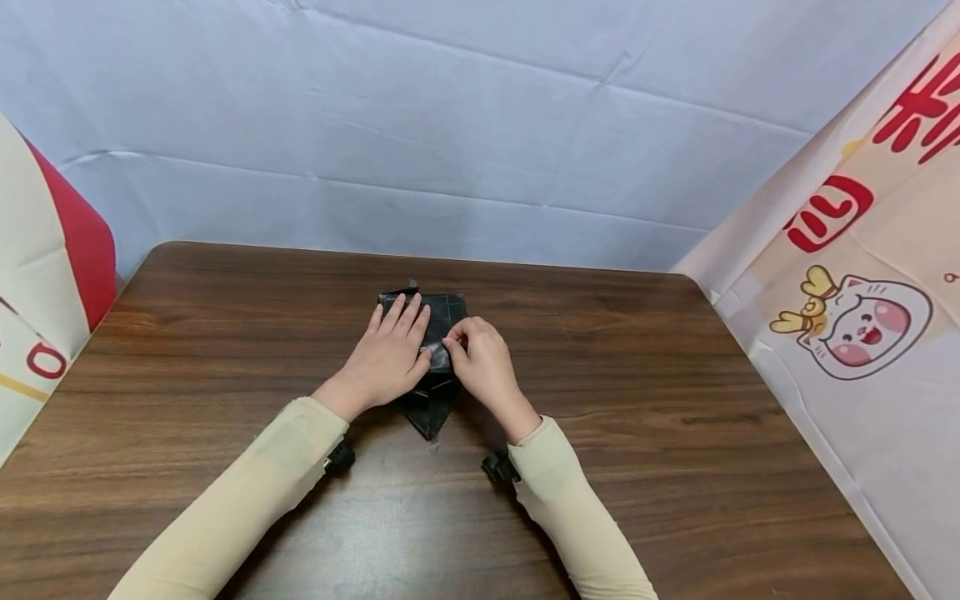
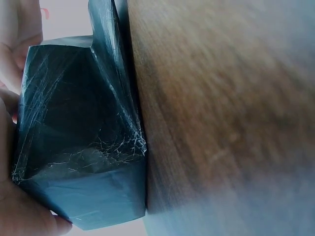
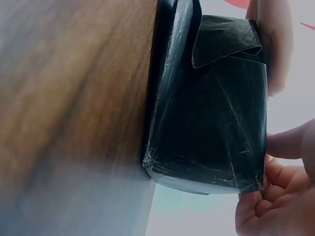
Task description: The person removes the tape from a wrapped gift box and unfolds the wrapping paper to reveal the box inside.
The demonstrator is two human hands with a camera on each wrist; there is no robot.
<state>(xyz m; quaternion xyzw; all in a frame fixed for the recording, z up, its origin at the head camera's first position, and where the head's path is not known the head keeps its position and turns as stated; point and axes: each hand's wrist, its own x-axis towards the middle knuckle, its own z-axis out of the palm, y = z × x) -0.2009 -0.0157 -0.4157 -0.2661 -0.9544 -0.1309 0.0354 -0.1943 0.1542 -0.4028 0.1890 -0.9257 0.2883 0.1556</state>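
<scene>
A box wrapped in glossy, creased black wrapping paper (image 1: 447, 307) sits on the table. Its near end, facing both wrist cameras, has the paper (image 3: 211, 123) folded in, and a pointed flap (image 1: 429, 417) lies toward me. My left hand (image 1: 386, 358) rests flat on top of the box, fingers spread and pointing away. At the upper right edge, my right hand (image 1: 486, 362) has thumb and curled fingers together, pinching the paper there. A shiny patch shows between the hands; whether it is clear tape I cannot tell.
The brown wooden table (image 1: 675, 400) extends all around the box. Behind it hangs a pale cloth backdrop (image 1: 450, 125), with a printed cartoon banner (image 1: 862, 325) at right. Each wrist wears a small black camera (image 1: 500, 467).
</scene>
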